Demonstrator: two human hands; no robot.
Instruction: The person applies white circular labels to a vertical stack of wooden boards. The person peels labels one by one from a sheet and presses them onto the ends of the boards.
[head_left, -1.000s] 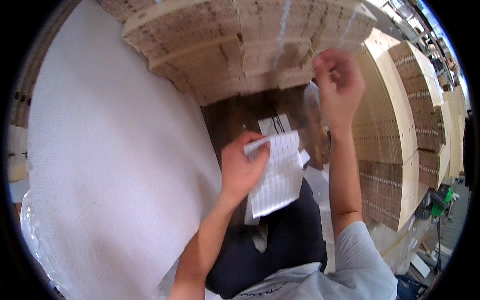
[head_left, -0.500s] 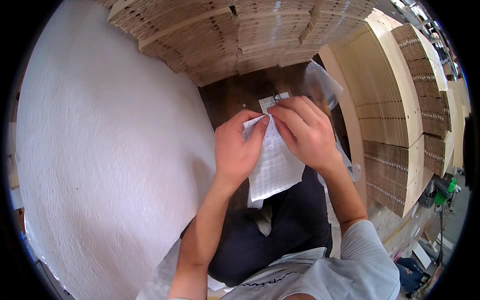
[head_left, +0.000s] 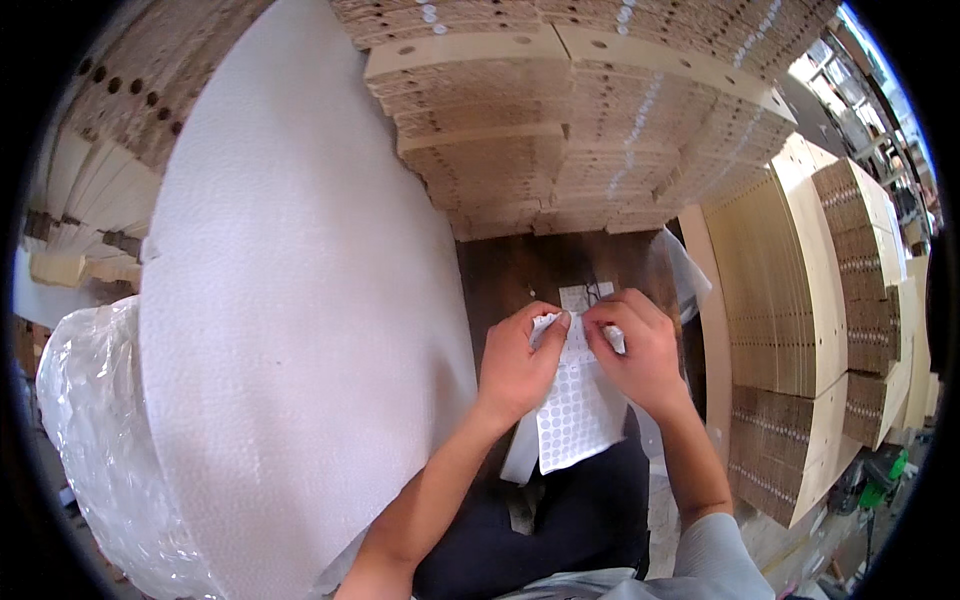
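Note:
A sheet of round grey stickers point(head_left: 578, 412) hangs from my two hands above my lap. My left hand point(head_left: 518, 362) pinches its top left edge between thumb and fingers. At the top right, my right hand point(head_left: 640, 350) is closed on the same sheet, and a crumpled white bit shows by its fingers. Just beyond my hands, another small sticker sheet point(head_left: 582, 297) lies on the dark brown surface point(head_left: 510, 275), with a thin dark loop on it. Part of the upper edge of the held sheet is hidden behind my fingers.
White foam sheeting point(head_left: 310, 300) fills the left side, with clear plastic wrap point(head_left: 105, 430) at its outer edge. Stacked drilled boards point(head_left: 490, 175) stand ahead, and more board stacks point(head_left: 775, 290) rise on the right. A green and black tool point(head_left: 880, 480) is at the far right.
The view has shifted, so the scene sits lower and further right. My hands have moved slightly apart along the sheet's top, and its dotted face now shows more clearly.

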